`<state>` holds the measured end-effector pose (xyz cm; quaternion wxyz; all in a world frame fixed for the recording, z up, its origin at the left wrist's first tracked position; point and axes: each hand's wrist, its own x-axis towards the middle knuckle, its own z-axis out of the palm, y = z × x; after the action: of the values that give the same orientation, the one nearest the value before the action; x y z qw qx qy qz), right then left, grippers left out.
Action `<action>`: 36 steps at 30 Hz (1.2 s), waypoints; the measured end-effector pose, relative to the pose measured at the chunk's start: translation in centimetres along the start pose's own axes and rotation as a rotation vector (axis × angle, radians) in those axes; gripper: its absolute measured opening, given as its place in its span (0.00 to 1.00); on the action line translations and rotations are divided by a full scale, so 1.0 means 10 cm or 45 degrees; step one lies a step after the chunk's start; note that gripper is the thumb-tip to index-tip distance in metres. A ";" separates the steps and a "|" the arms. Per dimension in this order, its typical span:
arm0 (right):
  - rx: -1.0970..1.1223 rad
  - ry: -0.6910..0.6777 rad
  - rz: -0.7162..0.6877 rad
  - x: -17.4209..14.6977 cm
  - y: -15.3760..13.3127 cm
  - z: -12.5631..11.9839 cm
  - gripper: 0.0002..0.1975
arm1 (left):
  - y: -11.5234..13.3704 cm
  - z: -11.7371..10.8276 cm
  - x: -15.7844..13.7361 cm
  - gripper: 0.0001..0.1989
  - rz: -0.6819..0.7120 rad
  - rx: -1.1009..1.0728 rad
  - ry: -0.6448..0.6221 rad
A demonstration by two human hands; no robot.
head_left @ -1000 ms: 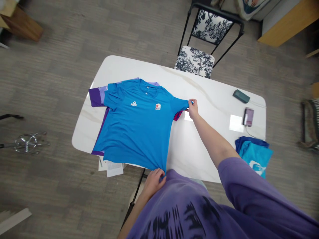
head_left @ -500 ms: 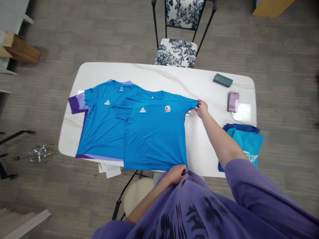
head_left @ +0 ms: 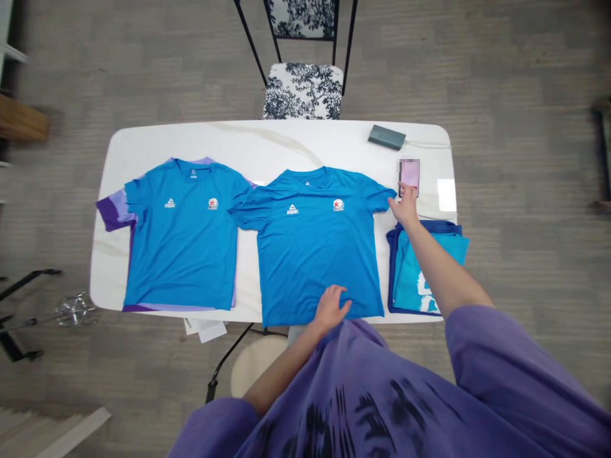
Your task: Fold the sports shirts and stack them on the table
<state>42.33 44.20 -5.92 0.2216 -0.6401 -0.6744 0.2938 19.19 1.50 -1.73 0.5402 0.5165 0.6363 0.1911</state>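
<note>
Head view: I see a white tabletop (head_left: 344, 143), grey floor (head_left: 143, 63), patterned chair (head_left: 303, 92) at twelve o'clock. One blue T-shirt (head_left: 319, 248) lies flat mid-tabletop. My right hand (head_left: 405, 205), fingers parted, is beside its two-o'clock sleeve (head_left: 379, 196); my left hand (head_left: 331, 309), fingers spread, is over its six-o'clock hem (head_left: 286, 318).

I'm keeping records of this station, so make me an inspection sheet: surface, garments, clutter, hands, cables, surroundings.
Surface: white table, faint veining.
Garments: central blue shirt spread out, sleeve meeting another blue shirt laid over purple clothing; folded clothes at right.
Clutter: blurred phone-like item, dark green case.
Hands: left hand open on central shirt near hem; right hand open by its sleeve end, contact unclear.
Cables: pale cord beside the case.
Surroundings: patterned chair at far side.
</note>
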 end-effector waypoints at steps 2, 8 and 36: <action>-0.178 -0.086 -0.113 -0.50 -0.02 -0.01 0.34 | -0.20 -0.36 -0.09 0.27 -0.103 0.079 0.192; -0.441 -0.553 -0.203 -2.74 -0.15 0.12 0.33 | -0.99 -1.12 -0.55 0.38 -0.277 0.539 0.527; -0.674 -0.370 -0.089 0.06 -0.65 1.39 0.52 | -1.78 -4.35 2.34 0.45 0.295 1.006 0.097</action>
<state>28.17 43.14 -11.69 -0.0416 -0.6033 -0.7739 0.1884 -24.59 28.42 -12.55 0.2512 0.7449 0.6180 0.0106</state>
